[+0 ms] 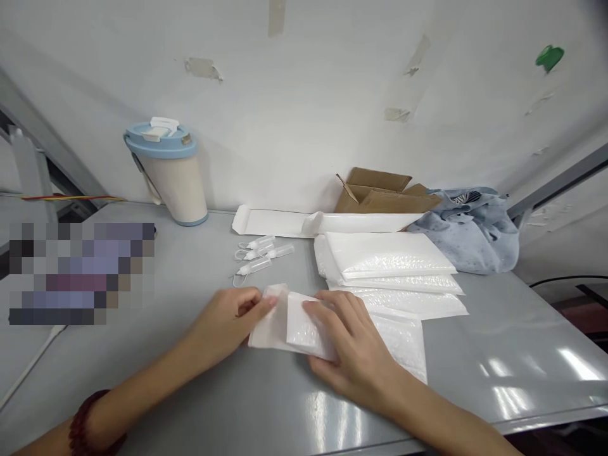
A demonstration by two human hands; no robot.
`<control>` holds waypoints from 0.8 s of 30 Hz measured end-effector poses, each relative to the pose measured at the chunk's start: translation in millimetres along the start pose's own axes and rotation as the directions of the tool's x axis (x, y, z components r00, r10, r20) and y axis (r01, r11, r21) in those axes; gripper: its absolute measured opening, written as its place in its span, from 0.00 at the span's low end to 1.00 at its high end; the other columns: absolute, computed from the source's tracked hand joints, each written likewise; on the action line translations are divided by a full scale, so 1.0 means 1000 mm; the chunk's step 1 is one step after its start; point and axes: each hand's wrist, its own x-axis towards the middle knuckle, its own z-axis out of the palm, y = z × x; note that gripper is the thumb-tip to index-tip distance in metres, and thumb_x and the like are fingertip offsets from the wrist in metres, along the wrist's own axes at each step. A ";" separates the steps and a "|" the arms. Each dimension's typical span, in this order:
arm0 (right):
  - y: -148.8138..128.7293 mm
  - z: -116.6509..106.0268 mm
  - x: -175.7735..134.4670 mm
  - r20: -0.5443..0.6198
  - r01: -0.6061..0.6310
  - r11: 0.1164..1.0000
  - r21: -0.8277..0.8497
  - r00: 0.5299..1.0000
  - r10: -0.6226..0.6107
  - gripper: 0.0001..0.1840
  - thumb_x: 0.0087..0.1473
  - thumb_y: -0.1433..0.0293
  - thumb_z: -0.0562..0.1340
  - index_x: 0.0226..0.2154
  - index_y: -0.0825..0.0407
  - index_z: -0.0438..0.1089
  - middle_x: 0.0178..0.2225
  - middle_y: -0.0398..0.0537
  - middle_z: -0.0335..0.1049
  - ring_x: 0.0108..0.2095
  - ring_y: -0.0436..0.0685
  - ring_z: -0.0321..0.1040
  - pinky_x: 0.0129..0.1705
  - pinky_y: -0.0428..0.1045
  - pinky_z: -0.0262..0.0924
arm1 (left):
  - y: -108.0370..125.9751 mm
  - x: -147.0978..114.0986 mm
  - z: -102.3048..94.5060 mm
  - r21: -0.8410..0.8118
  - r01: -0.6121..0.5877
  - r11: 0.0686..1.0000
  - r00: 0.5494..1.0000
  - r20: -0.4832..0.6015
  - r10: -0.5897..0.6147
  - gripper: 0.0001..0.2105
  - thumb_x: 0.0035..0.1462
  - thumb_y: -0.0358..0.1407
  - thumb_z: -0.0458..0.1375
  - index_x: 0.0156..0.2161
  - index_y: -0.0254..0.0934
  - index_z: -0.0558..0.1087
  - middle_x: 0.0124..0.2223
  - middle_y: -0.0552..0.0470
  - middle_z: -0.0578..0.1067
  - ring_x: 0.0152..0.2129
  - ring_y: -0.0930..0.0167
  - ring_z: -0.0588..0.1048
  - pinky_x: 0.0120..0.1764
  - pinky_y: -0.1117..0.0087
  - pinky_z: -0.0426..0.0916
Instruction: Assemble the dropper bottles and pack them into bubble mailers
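Note:
A white bubble mailer point(401, 345) lies across the table in front of me, its flap end to the left. My left hand point(230, 320) pinches the flap at its left edge between thumb and fingers. My right hand point(354, 339) is closed over the mailer near its mouth, fingers on top and thumb at the lower edge. Several more bubble mailers point(389, 253) are stacked just behind my right hand. Several small clear dropper bottles point(256, 266) with white caps lie beyond the flap. What the mailer contains, if anything, is hidden.
A long white carton point(275, 223) lies along the wall, beside an open brown cardboard box point(387, 197). Bunched blue-grey cloth point(479, 231) sits at the right. A cream tumbler point(175, 183) with a blue lid stands back left, near a pixelated patch. A white cable point(31, 364) crosses the left side.

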 end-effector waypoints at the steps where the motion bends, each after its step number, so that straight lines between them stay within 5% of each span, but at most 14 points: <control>1: 0.001 -0.002 0.000 -0.005 -0.021 1.000 0.023 1.000 0.021 0.27 0.48 0.75 0.58 0.52 0.54 0.56 0.48 0.57 0.60 0.46 0.65 0.58 0.46 0.60 0.60 | -0.003 0.002 -0.006 0.176 -0.048 0.983 0.990 -0.125 0.071 0.21 0.59 0.52 0.46 0.24 0.39 0.64 0.20 0.56 0.64 0.19 0.71 0.64 0.24 0.71 0.55; 3: 0.003 -0.005 0.002 -0.013 -0.065 0.995 0.071 0.998 0.066 0.26 0.50 0.75 0.59 0.52 0.53 0.58 0.47 0.56 0.62 0.46 0.64 0.60 0.46 0.60 0.62 | -0.010 0.006 -0.019 0.467 -0.075 0.881 0.927 -0.292 0.234 0.18 0.60 0.49 0.45 0.28 0.39 0.66 0.26 0.53 0.70 0.23 0.67 0.68 0.28 0.67 0.59; 6: 0.005 -0.009 0.003 -0.023 -0.116 0.987 0.108 0.993 0.119 0.25 0.50 0.75 0.59 0.52 0.51 0.59 0.48 0.55 0.63 0.47 0.63 0.62 0.46 0.59 0.64 | -0.022 0.012 -0.038 0.583 -0.071 0.810 0.890 -0.330 0.316 0.16 0.58 0.46 0.47 0.39 0.38 0.70 0.41 0.45 0.74 0.37 0.59 0.72 0.35 0.61 0.64; 9: 0.006 -0.010 0.004 -0.016 -0.145 0.984 0.102 0.989 0.147 0.25 0.50 0.75 0.60 0.52 0.52 0.59 0.49 0.56 0.63 0.48 0.63 0.62 0.47 0.60 0.64 | -0.030 0.018 -0.046 0.562 -0.101 0.821 0.924 -0.254 0.287 0.14 0.56 0.44 0.48 0.35 0.39 0.72 0.39 0.46 0.76 0.38 0.59 0.73 0.37 0.62 0.66; 15: 0.009 -0.005 0.005 0.051 -0.208 0.976 0.065 0.977 0.205 0.26 0.47 0.76 0.62 0.51 0.55 0.61 0.50 0.57 0.63 0.48 0.64 0.61 0.48 0.61 0.63 | -0.022 0.014 -0.050 0.447 -0.079 0.891 0.957 -0.216 0.193 0.15 0.58 0.46 0.49 0.33 0.41 0.73 0.29 0.54 0.75 0.22 0.69 0.70 0.26 0.71 0.63; 19: 0.010 -0.004 0.007 0.111 -0.219 0.975 0.043 0.971 0.213 0.28 0.46 0.76 0.62 0.51 0.58 0.61 0.50 0.59 0.62 0.49 0.65 0.60 0.49 0.61 0.62 | -0.009 0.001 -0.061 0.237 -0.074 0.969 0.987 -0.124 0.105 0.14 0.56 0.50 0.54 0.35 0.43 0.75 0.33 0.56 0.77 0.27 0.69 0.72 0.27 0.74 0.63; 24: 0.011 -0.001 0.007 0.081 -0.208 0.977 0.057 0.976 0.203 0.28 0.46 0.77 0.62 0.51 0.58 0.61 0.49 0.59 0.61 0.49 0.65 0.60 0.49 0.61 0.62 | 0.002 -0.007 -0.046 0.234 -0.193 0.953 0.979 -0.014 0.202 0.11 0.56 0.42 0.55 0.29 0.42 0.76 0.30 0.55 0.75 0.28 0.71 0.70 0.32 0.73 0.63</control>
